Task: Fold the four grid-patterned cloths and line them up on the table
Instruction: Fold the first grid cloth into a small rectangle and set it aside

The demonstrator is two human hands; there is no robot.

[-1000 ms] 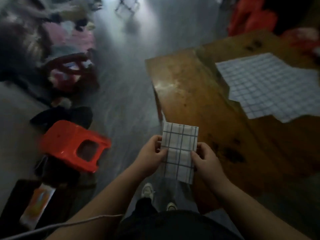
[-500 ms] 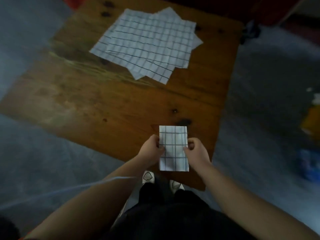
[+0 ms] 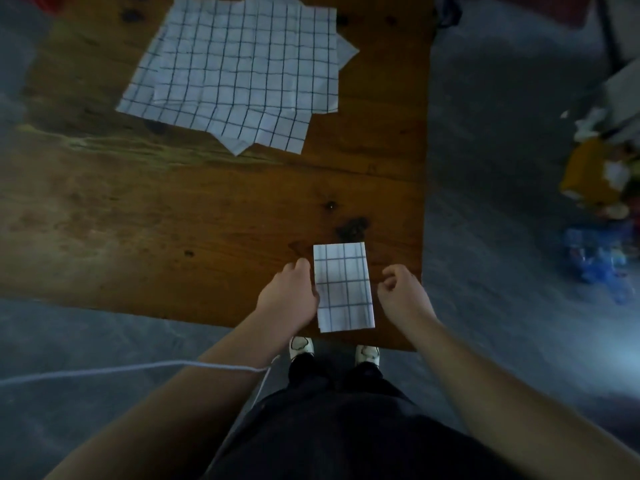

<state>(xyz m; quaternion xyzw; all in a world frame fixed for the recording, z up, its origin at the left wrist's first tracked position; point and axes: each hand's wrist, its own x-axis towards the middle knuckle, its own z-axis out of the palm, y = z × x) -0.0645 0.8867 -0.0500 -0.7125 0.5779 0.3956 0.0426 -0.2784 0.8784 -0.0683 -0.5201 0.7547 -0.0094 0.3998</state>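
One folded cloth (image 3: 344, 287) lay flat near the near right corner of the wooden table (image 3: 173, 209), its near end close to the table's near edge. I judged it light, limp and thin, likely to spring open at the loose edges if nudged, so I would have taken it by pinching both long sides at mid-length, or pressed it flat from above. Its long axis ran away from me toward the far end of the table, the short ends near and far, tilted only slightly.

My left hand (image 3: 289, 296) was loosely curled with its fingers against the cloth's left long edge; whether it pinched the fabric I could not tell. My right hand (image 3: 403, 294) sat just beside the right edge, apart from it, fingers curled in and holding nothing.

Well apart, at the far end, the pile of unfolded cloths (image 3: 239, 71) lay spread and overlapping, corners fanned at different angles. I counted layers there but could not be sure of three.
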